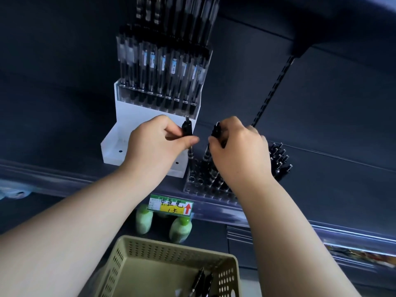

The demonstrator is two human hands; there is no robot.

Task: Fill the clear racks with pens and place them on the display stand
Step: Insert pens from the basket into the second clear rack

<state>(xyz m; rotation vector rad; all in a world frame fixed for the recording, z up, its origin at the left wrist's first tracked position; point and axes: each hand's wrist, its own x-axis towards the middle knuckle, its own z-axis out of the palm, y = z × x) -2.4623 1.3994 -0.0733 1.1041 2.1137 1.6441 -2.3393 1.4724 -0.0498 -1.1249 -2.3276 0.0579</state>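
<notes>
Pens (186, 130) pinched by left hand (158, 143), right hand (237, 151)

Dim, bluish light; forearms brightly lit at six o'clock. Pens (171, 28) at twelve o'clock motion-blurred; wide-angle edges bend.

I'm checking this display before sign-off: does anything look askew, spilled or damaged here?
Nothing spilled or damaged. The clear rack is part filled, its left holes bare. The pens beyond the right hand lean outward, unlike the upright ones in the white stand; the wide lens may exaggerate that.
</notes>
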